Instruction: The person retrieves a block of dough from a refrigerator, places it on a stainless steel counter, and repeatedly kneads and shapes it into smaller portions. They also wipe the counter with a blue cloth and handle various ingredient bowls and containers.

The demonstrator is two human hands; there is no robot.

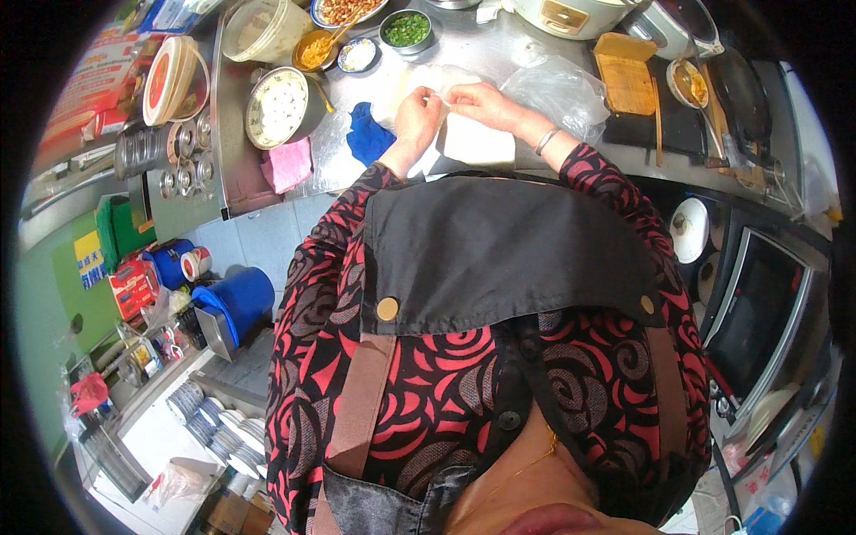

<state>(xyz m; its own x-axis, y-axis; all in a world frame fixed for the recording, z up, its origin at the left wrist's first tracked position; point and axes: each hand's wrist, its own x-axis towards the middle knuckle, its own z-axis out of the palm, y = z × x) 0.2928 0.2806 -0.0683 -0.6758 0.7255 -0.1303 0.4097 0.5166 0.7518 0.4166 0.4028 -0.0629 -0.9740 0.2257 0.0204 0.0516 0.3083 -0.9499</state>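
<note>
My left hand point(418, 119) and my right hand point(487, 105) come close together over the steel worktop point(334, 150). Their fingertips pinch a thin whitish piece point(444, 100); whether it is film or a wrapper I cannot tell. Below the right hand lies a flat white slab or stack point(477, 142). Pale translucent sheeting point(404, 83) spreads behind the hands, washed out by glare. A crumpled clear plastic bag point(558, 93) is just right of the right hand. Left of the left hand rests a blue cloth point(369, 135).
At left stand a bowl of white rounds point(277, 110), a pink cloth point(289, 164) and a bowl of yellow filling point(314, 51). Chopped greens fill a metal bowl point(406, 31) at the back. Rightward are a wooden board point(625, 77), chopsticks point(658, 124) and a rice cooker point(565, 19).
</note>
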